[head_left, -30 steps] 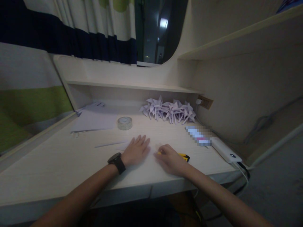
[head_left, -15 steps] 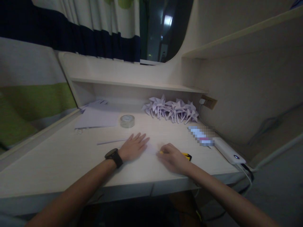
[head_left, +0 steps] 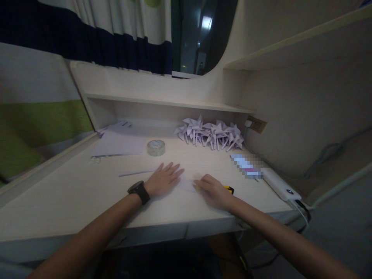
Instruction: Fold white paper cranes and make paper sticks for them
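Note:
My left hand (head_left: 163,179) lies flat with fingers spread on a small pale sheet of paper (head_left: 186,184) on the desk (head_left: 72,193); a black watch (head_left: 138,191) is on that wrist. My right hand (head_left: 213,190) is closed around a yellow and black utility knife (head_left: 228,189), its tip against the paper's right edge. A thin paper strip (head_left: 136,173) lies just left of my left hand.
A roll of clear tape (head_left: 156,147) stands behind the hands. A pile of folded paper pinwheels (head_left: 210,135) lies at the back, loose sheets (head_left: 119,143) at the back left. A white power bank (head_left: 279,184) with cables sits at the right edge, beside a blurred object (head_left: 246,166).
The view has shifted slightly. Both hands stay on the paper, the right hand edging a little with the knife.

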Tool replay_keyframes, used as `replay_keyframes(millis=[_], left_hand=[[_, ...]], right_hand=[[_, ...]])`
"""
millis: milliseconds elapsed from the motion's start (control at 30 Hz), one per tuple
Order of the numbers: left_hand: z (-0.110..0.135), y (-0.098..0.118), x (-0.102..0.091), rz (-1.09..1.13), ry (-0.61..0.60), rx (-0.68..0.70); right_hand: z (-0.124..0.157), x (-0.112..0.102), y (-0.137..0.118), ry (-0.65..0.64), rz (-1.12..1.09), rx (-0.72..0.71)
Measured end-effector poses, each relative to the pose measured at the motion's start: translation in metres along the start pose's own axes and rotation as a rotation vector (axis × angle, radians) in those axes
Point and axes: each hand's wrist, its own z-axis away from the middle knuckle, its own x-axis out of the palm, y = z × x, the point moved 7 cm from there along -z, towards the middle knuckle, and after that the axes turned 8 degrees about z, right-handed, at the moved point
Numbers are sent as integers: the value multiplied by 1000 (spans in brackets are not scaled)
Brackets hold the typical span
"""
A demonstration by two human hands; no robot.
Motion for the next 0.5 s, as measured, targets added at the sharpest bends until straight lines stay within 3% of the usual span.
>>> replay_keyframes(millis=[333,500], left_hand=[[2,4,-3,-10,-20,4],[1,4,-6,34,7,-13]], right_hand=[[2,-11,-1,8,-137,-47],[10,-19,0,-95,-229,17]])
